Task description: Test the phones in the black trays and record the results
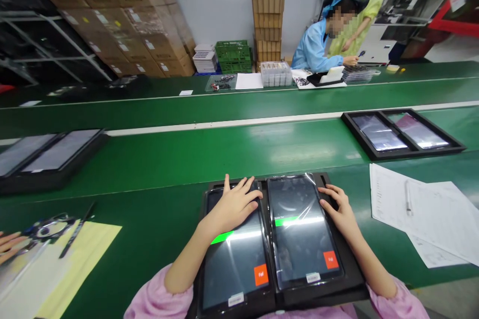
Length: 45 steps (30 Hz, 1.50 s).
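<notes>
Two tablets lie side by side in a black tray (275, 304) at the near edge of the green table. My left hand (234, 205) rests over the upper part of the left tablet (234, 264), its fingers spread. At the right tablet's (299, 249) upper right edge is my right hand (339, 209), fingers slightly bent and apart, touching the rim and holding nothing. Both screens are lit, each with a green bar and a red box marked "Fail". Clear film covers them, and a small white label sits at the bottom of each.
Further trays of tablets stand at the left (48, 179) and right (404, 152). Papers (441, 219) with a pen lie right; a yellow sheet (93, 244), a black pen and another person's hand (9, 245) are left. Two people are across the table.
</notes>
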Available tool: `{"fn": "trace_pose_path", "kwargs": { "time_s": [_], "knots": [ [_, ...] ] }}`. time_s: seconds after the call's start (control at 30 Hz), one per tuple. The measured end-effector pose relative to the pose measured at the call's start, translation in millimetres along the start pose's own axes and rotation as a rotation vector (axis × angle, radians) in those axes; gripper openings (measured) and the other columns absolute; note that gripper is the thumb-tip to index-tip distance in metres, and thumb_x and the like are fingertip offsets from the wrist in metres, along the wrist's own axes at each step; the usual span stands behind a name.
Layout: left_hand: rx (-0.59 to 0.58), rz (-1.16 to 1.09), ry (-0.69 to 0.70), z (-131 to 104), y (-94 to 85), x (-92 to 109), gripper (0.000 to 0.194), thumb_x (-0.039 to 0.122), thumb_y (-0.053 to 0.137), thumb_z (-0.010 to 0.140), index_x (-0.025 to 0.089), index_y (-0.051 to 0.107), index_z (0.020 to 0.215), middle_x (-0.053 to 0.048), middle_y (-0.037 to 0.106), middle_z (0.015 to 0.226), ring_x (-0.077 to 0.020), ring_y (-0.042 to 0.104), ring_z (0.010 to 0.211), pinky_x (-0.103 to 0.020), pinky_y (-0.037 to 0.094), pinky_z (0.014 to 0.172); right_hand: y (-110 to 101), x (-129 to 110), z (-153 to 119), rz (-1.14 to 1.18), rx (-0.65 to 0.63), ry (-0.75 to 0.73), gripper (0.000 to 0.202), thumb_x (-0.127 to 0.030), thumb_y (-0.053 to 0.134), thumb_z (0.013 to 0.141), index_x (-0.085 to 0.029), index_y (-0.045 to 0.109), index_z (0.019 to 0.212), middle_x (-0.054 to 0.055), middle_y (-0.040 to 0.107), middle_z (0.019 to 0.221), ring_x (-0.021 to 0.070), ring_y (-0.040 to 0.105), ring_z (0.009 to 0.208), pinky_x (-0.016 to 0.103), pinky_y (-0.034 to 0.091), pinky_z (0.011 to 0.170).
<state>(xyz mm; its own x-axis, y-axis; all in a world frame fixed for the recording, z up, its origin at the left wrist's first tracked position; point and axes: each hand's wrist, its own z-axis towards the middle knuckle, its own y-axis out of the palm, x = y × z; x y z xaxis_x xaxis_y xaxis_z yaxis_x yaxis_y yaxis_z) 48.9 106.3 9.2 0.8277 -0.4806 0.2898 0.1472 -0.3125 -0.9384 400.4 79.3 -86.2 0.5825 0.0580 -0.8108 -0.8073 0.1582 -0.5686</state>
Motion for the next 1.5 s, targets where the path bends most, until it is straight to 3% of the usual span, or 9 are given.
{"fn": "trace_pose_path", "kwargs": {
  "time_s": [0.23, 0.37, 0.57, 0.8, 0.93, 1.03, 1.17, 1.33, 1.5],
  "knots": [
    [0.086, 0.052, 0.015, 4.1, 6.5, 4.9, 0.044, 0.044, 0.025, 0.104, 0.026, 0.064, 0.113, -0.013, 0.049, 0.148, -0.0370, 0.043, 0.139, -0.081, 0.002, 0.110, -6.0, -6.0, 3.1, 0.046, -0.053, 0.039, 0.040, -0.055, 0.064, 0.081, -0.029, 0.073, 0.109, 0.010, 0.053, 0.125, 0.0331, 0.046, 0.125, 0.053, 0.036, 0.109],
    [0.066, 0.024, 0.029, 4.4, 7.1, 0.5, 0.041, 0.046, 0.028, 0.104, 0.028, 0.062, 0.118, -0.013, 0.044, 0.152, -0.0368, 0.037, 0.143, -0.080, 0.002, 0.110, -1.3, -4.8, 4.0, -0.002, -0.016, -0.016, 0.040, -0.055, 0.060, 0.083, -0.028, 0.072, 0.109, 0.010, 0.053, 0.123, 0.0333, 0.047, 0.123, 0.055, 0.037, 0.108],
    [0.132, -0.024, -0.036, -23.9, 11.3, -25.2, 0.059, 0.056, 0.036, 0.100, 0.026, 0.030, 0.151, -0.017, 0.036, 0.157, -0.0351, 0.035, 0.144, -0.078, -0.012, 0.110, -9.7, -23.9, -12.8, -0.131, 0.084, -0.229, 0.037, -0.050, 0.050, 0.096, -0.025, 0.064, 0.119, 0.012, 0.054, 0.120, 0.0307, 0.050, 0.116, 0.051, 0.044, 0.100],
    [0.209, 0.057, -0.067, -48.4, 28.4, -27.6, 0.091, 0.066, 0.051, 0.090, 0.022, 0.009, 0.158, -0.021, 0.027, 0.160, -0.0418, 0.025, 0.147, -0.079, -0.006, 0.110, -14.5, -35.9, -39.8, -0.214, -0.107, -0.496, 0.046, -0.057, 0.040, 0.099, -0.029, 0.072, 0.117, 0.010, 0.040, 0.140, 0.0345, 0.039, 0.127, 0.054, 0.037, 0.105],
    [0.177, 0.059, -0.067, -46.7, 26.1, -25.4, 0.096, 0.067, 0.056, 0.086, 0.021, 0.012, 0.157, -0.022, 0.025, 0.160, -0.0439, 0.023, 0.147, -0.080, -0.005, 0.109, -13.5, -32.8, -39.8, -0.220, -0.234, -0.452, 0.057, -0.069, 0.035, 0.095, -0.033, 0.077, 0.107, 0.007, 0.040, 0.144, 0.0372, 0.036, 0.127, 0.060, 0.028, 0.108],
    [0.161, -0.037, -0.098, -55.7, 18.2, -43.6, 0.083, 0.063, 0.046, 0.093, 0.024, 0.011, 0.158, -0.018, 0.032, 0.158, -0.0382, 0.028, 0.147, -0.077, -0.006, 0.111, -15.5, -31.9, -39.1, -0.166, -0.176, -0.387, 0.071, -0.076, 0.025, 0.094, -0.030, 0.078, 0.105, 0.009, 0.043, 0.140, 0.0369, 0.037, 0.126, 0.059, 0.030, 0.108],
    [0.177, -0.215, -0.208, -74.1, 12.2, -84.9, 0.055, 0.049, 0.032, 0.100, 0.028, 0.031, 0.151, -0.010, 0.044, 0.152, -0.0308, 0.038, 0.142, -0.069, 0.002, 0.118, -18.4, -28.9, -38.8, -0.103, -0.107, -0.397, 0.072, -0.074, 0.022, 0.096, -0.027, 0.076, 0.106, 0.011, 0.047, 0.134, 0.0347, 0.041, 0.123, 0.055, 0.033, 0.107],
    [0.214, -0.447, -0.085, -82.8, 20.1, -112.0, 0.059, 0.047, 0.041, 0.095, 0.021, 0.035, 0.147, -0.012, 0.039, 0.153, -0.0270, 0.036, 0.144, -0.043, 0.030, 0.120, -26.0, -44.1, -31.4, -0.142, -0.235, -0.429, 0.072, -0.073, 0.021, 0.098, -0.028, 0.077, 0.105, 0.011, 0.048, 0.135, 0.0350, 0.041, 0.124, 0.057, 0.032, 0.106],
    [0.186, -0.318, -0.099, -72.5, 14.3, -100.4, 0.064, 0.040, 0.045, 0.091, 0.025, 0.029, 0.151, -0.011, 0.046, 0.143, -0.0284, 0.040, 0.138, -0.053, 0.025, 0.120, -12.2, -89.4, -26.0, -0.222, -0.601, -0.632, 0.051, -0.070, 0.038, 0.098, -0.041, 0.066, 0.128, 0.006, 0.047, 0.142, 0.0333, 0.041, 0.127, 0.059, 0.023, 0.112]
  ]
}}
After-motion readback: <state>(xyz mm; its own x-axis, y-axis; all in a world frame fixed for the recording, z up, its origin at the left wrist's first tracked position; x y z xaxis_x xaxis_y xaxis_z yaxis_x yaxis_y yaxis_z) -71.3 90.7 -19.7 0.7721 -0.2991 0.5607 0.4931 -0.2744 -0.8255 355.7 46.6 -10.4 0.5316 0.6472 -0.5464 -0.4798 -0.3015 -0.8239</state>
